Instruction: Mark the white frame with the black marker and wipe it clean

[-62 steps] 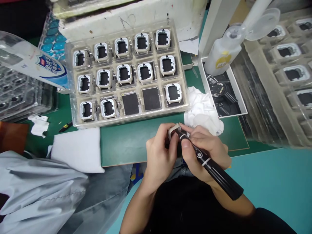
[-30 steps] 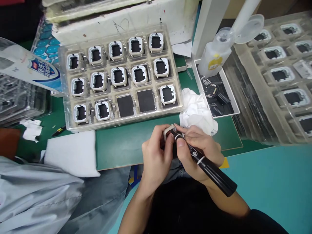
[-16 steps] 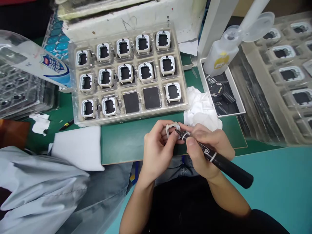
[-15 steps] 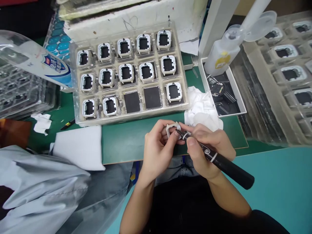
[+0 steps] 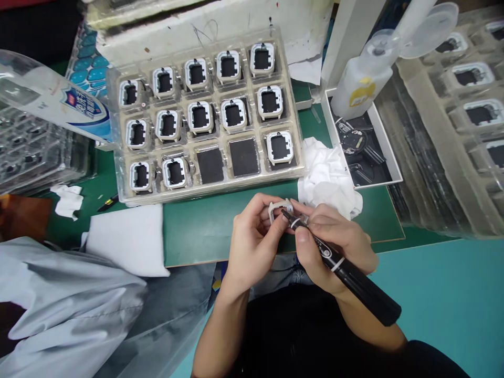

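My left hand [image 5: 252, 239] pinches a small white square frame [image 5: 276, 209] just above the green mat's [image 5: 205, 226] near edge. My right hand [image 5: 334, 244] grips a black pen-shaped tool [image 5: 346, 273] with white rings, its tip pressed against the frame. Behind the hands lies a clear plastic tray [image 5: 205, 118] with rows of the same white frames seated in black-lined pockets; two pockets in its front row hold no frame.
A crumpled white cloth [image 5: 326, 178] lies right of the tray. A squeeze bottle [image 5: 360, 84] stands in a white box [image 5: 389, 157] of dark parts. More clear trays [image 5: 464, 121] sit at the right, stacked trays [image 5: 35, 152] at left. A white foam pad [image 5: 126, 239] lies front left.
The pen's rear end has dropped lower and its tip stays on the frame. My left hand keeps the frame, turned slightly. The view has shifted a little.
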Motion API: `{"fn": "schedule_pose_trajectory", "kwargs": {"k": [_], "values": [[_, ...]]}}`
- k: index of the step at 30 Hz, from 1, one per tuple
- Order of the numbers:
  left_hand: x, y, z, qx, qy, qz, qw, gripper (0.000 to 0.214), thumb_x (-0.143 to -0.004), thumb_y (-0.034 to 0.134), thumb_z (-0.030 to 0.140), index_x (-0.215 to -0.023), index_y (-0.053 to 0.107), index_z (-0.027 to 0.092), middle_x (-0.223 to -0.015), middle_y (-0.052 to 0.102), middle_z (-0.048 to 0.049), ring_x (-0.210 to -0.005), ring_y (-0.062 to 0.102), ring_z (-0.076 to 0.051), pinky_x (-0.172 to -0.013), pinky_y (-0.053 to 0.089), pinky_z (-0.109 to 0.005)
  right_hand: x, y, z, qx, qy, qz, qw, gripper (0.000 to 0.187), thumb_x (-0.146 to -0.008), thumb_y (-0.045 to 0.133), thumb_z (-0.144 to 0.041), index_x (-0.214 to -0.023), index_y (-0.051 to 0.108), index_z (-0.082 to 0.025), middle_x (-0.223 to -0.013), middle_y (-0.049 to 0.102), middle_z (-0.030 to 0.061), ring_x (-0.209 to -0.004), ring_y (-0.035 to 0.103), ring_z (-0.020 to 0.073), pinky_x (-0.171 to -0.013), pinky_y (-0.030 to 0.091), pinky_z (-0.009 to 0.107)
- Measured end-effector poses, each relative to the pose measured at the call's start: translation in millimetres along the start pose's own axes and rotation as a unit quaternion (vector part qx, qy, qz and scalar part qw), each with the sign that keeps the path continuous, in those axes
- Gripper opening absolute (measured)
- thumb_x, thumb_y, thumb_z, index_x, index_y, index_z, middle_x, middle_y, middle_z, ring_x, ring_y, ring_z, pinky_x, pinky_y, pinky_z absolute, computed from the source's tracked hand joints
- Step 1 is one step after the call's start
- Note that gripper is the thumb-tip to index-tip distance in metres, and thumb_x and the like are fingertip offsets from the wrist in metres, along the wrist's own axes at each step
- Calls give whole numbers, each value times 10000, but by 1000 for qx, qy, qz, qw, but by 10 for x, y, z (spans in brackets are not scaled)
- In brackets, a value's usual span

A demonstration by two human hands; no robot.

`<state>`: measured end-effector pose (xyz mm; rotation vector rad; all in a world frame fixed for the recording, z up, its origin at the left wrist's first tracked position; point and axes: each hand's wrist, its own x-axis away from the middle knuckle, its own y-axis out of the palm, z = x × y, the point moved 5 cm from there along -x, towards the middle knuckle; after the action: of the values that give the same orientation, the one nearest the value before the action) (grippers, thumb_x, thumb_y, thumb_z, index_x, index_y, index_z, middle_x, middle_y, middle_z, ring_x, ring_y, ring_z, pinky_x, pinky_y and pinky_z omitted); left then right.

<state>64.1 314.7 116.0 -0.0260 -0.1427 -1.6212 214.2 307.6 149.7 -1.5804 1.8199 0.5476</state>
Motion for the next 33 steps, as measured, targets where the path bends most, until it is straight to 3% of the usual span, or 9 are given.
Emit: {"fn": "schedule_pose_trajectory", "kwargs": {"k": [4, 10, 13, 17, 22, 25, 28, 33], "values": [[6, -5, 21, 3, 9, 5, 1000, 82, -1074, 805, 241, -1116, 739, 217, -955, 835, -24, -833, 811, -152, -784, 678, -233, -37, -30, -26, 2, 2, -5, 1000, 296, -888, 741, 5, -983, 700, -273, -686, 683, -61, -657, 725, 184, -905, 814, 519], [-40, -53, 32, 92, -24, -17, 995, 176, -1030, 901, 285, -1066, 751, 200, -890, 824, -10, -771, 814, -153, -759, 690, -240, -64, -63, -63, -6, 33, -110, 993, 289, -892, 722, 10, -784, 623, -238, -652, 637, -56, -672, 735, 165, -1021, 796, 511], [-51, -77, 6, 143, -40, -46, 988, 225, -1020, 919, 314, -1096, 740, 202, -904, 831, -13, -750, 825, -173, -740, 694, -267, -19, -89, -61, -28, 23, -89, 995, 254, -877, 721, 10, -831, 661, -233, -668, 644, -57, -634, 698, 153, -990, 804, 518], [-41, -107, -34, 172, -41, -78, 981, 220, -1044, 895, 328, -1114, 729, 202, -948, 845, -36, -759, 821, -179, -733, 668, -266, 87, -123, -9, -81, 11, -7, 997, 165, -953, 741, -102, -883, 710, -248, -638, 630, -61, -626, 727, 177, -897, 820, 480], [-35, -133, -51, 176, -39, -83, 980, 256, -1033, 908, 349, -1107, 714, 200, -954, 836, -44, -808, 826, -196, -805, 675, -304, 187, -80, 49, -100, 36, 0, 994, 209, -1027, 715, -223, -821, 736, -252, -608, 626, -15, -784, 821, 263, -892, 817, 510], [-36, -127, -35, 184, -38, -88, 978, 247, -1041, 897, 342, -1105, 710, 195, -946, 835, -44, -807, 835, -201, -797, 683, -307, 199, -77, 25, -115, 3, 36, 993, 120, -950, 717, -134, -941, 736, -252, -606, 641, -50, -596, 698, 202, -869, 819, 535], [-38, -101, 4, 211, -40, -105, 971, 205, -1051, 880, 300, -1102, 712, 194, -933, 842, -43, -824, 856, -218, -778, 703, -311, 181, -58, -3, -130, -29, 54, 990, 202, -890, 711, -73, -1026, 728, -222, -634, 670, -59, -481, 539, 144, -809, 823, 534], [-58, -89, 51, 256, -59, -100, 960, 208, -1015, 915, 283, -1072, 740, 188, -888, 848, -39, -778, 861, -204, -725, 722, -279, 137, -74, -28, -146, -31, 39, 988, 218, -905, 715, -64, -1060, 739, -216, -631, 659, -61, -477, 506, 142, -824, 825, 529]]}}
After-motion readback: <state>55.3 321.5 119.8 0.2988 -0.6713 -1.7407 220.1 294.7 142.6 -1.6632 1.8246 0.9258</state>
